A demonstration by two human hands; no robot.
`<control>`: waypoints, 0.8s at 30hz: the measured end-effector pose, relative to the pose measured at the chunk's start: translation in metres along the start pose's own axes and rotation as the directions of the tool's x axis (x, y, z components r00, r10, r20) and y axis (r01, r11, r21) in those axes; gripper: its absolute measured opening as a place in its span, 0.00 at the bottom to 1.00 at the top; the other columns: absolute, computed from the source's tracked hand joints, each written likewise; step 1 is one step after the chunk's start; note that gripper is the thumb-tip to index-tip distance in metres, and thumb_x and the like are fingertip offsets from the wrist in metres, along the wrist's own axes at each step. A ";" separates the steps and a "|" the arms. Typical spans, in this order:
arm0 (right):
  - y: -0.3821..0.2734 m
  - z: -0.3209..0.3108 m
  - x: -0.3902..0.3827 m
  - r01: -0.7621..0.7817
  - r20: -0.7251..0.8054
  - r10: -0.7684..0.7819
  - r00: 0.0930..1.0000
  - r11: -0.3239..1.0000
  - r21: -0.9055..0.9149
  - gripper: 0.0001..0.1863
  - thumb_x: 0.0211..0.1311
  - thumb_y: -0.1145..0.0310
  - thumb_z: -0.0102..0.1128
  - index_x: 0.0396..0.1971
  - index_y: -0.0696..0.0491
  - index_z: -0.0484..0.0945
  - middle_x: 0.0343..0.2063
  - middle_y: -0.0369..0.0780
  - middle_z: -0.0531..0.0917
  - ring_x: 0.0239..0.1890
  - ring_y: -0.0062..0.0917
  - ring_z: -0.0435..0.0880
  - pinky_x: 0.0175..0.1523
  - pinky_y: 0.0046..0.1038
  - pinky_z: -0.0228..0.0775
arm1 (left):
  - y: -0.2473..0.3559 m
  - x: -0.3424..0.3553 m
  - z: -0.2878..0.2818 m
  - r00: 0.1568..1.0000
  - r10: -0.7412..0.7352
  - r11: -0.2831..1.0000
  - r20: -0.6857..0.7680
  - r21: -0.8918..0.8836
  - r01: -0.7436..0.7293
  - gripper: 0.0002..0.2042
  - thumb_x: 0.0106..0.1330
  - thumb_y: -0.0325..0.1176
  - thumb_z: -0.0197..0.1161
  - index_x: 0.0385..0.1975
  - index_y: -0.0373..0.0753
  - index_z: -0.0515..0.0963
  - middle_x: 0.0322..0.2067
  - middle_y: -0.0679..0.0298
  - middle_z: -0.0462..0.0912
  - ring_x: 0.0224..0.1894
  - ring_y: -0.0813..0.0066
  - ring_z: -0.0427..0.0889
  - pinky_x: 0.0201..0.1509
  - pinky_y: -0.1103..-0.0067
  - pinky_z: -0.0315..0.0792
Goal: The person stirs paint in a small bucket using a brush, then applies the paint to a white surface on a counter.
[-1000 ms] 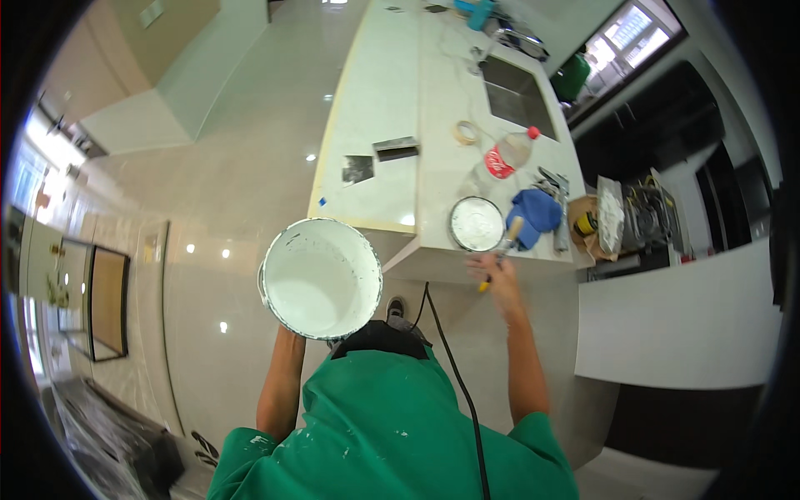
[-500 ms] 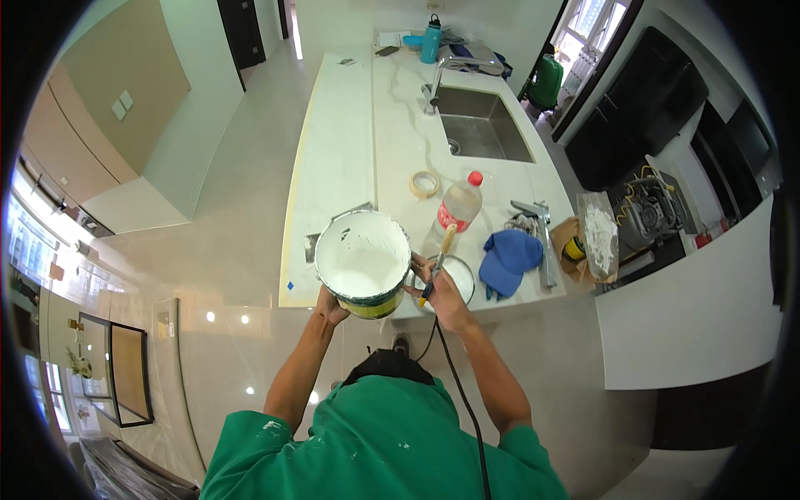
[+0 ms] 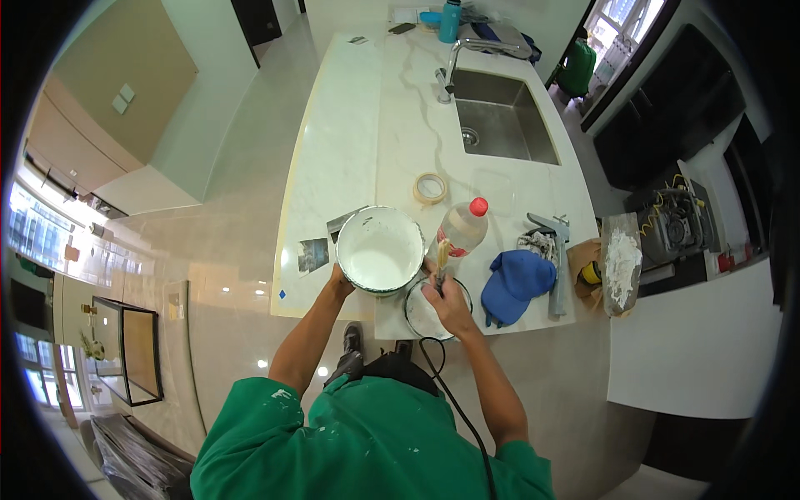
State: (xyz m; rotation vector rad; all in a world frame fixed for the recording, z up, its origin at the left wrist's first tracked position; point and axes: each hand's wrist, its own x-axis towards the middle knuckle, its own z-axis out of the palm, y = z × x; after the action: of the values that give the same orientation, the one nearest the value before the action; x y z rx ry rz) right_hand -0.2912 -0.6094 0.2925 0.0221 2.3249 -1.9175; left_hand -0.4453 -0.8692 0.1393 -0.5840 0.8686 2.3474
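My left hand (image 3: 340, 282) grips the white paint bucket (image 3: 379, 242), which is upright over the counter's near edge with white paint inside. My right hand (image 3: 450, 304) is closed on a paintbrush (image 3: 442, 255) with a pale head pointing up, its fingers against the bucket's right side. Below it lies a round lid or shallow tin (image 3: 417, 321) with white on it. A plastic bottle with red cap (image 3: 467, 221), a tape roll (image 3: 430, 188), a blue cap (image 3: 518, 283) and a caulking gun (image 3: 558, 279) lie nearby, with scraper blades (image 3: 313, 254) to the left.
The island counter (image 3: 333, 133) has a sink (image 3: 508, 117), faucet (image 3: 450, 75) and teal bottle (image 3: 449, 21) farther back. A paint-smeared package (image 3: 622, 262) and machine (image 3: 671, 217) stand right, beside a white panel (image 3: 683, 342). A black-framed table (image 3: 125, 350) stands at left.
The bucket rose from low left to over the counter's edge. My right hand took up the brush and moved left to the bucket's side. The view shifted as I moved closer.
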 end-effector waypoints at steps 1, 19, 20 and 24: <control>-0.004 -0.007 -0.008 0.026 -0.025 -0.029 0.999 0.993 -0.116 0.28 0.71 0.57 0.61 0.59 0.64 0.72 0.52 0.47 0.81 0.54 0.32 0.80 0.60 0.32 0.71 | -0.001 0.009 -0.005 1.000 -0.013 1.000 -0.010 0.000 0.013 0.20 0.75 0.42 0.58 0.59 0.36 0.78 0.52 0.56 0.85 0.50 0.63 0.86 0.53 0.69 0.82; 0.104 -0.026 -0.080 -0.346 -0.690 0.174 0.703 0.931 -0.118 0.08 0.64 0.75 0.64 0.37 0.61 0.74 0.30 0.39 0.81 0.33 0.23 0.81 0.42 0.29 0.74 | 0.016 0.029 -0.007 0.912 0.384 0.808 -0.142 0.530 -0.258 0.17 0.73 0.41 0.61 0.53 0.36 0.78 0.40 0.63 0.83 0.39 0.75 0.80 0.41 0.78 0.75; 0.091 -0.023 -0.084 -0.261 -0.679 0.063 0.732 0.946 -0.193 0.08 0.65 0.74 0.64 0.39 0.61 0.75 0.30 0.39 0.81 0.34 0.24 0.81 0.43 0.30 0.74 | 0.020 0.017 -0.011 0.890 0.414 0.796 -0.189 0.549 -0.254 0.17 0.74 0.43 0.60 0.53 0.37 0.78 0.40 0.64 0.83 0.38 0.75 0.80 0.41 0.78 0.74; 0.016 -0.015 -0.110 -0.267 -0.684 -0.031 0.729 0.907 -0.326 0.11 0.67 0.73 0.64 0.45 0.61 0.77 0.35 0.47 0.82 0.39 0.37 0.84 0.47 0.35 0.75 | 0.033 -0.052 -0.029 0.848 0.509 0.736 -0.149 0.586 -0.338 0.15 0.77 0.43 0.57 0.51 0.37 0.78 0.39 0.63 0.82 0.37 0.77 0.78 0.38 0.81 0.72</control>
State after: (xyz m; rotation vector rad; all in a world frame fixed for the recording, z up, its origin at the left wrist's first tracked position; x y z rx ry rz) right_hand -0.1825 -0.5843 0.2912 0.9731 3.0283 -1.4593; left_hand -0.4212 -0.9283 0.1630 -0.5396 1.9177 2.2465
